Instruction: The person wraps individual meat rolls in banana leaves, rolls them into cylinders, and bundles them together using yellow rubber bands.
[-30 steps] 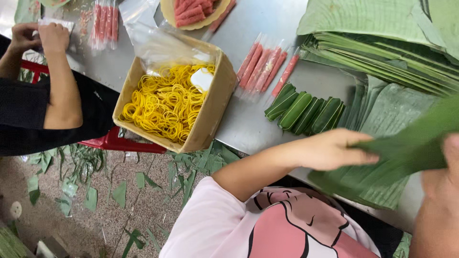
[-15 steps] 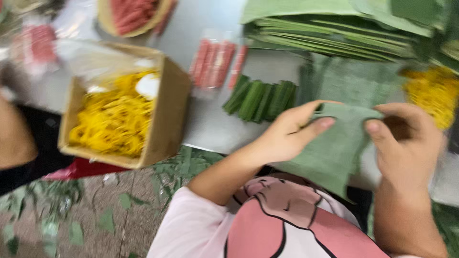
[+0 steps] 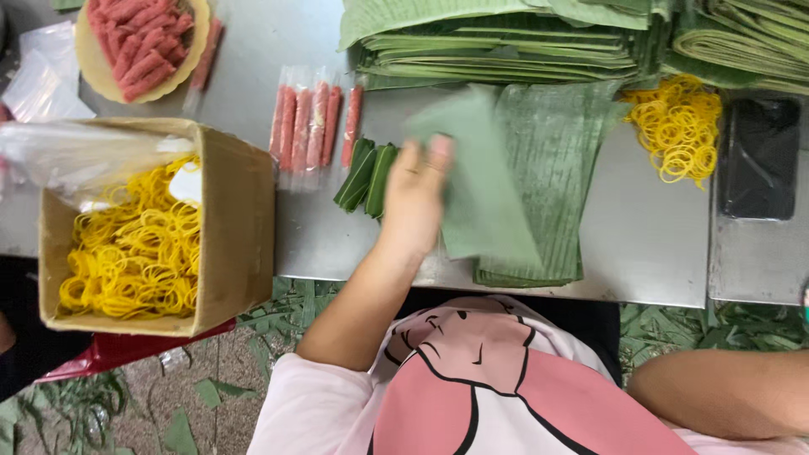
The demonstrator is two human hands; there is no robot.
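Observation:
My left hand (image 3: 417,198) reaches over the metal table (image 3: 657,244) and grips the left edge of a pale green leaf piece (image 3: 484,202), which is blurred and lies over a stack of cut leaf strips (image 3: 552,160). Just left of the hand lie several small green leaf-wrapped rolls (image 3: 366,177). Beyond them are pink sausages in clear packs (image 3: 308,126). Only my right forearm (image 3: 725,392) shows, at the lower right; that hand is out of frame.
A cardboard box (image 3: 244,227) of yellow rubber bands (image 3: 135,261) sits at the table's left edge. A plate of pink sausages (image 3: 139,42) is at the back left, folded banana leaves (image 3: 506,42) behind, loose yellow bands (image 3: 678,126) and a black phone (image 3: 758,156) at right. Leaf scraps litter the floor.
My right hand has let go of the leaf piece and dropped out of view. My left hand now carries the leaf alone over the strip stack. The view has shifted right.

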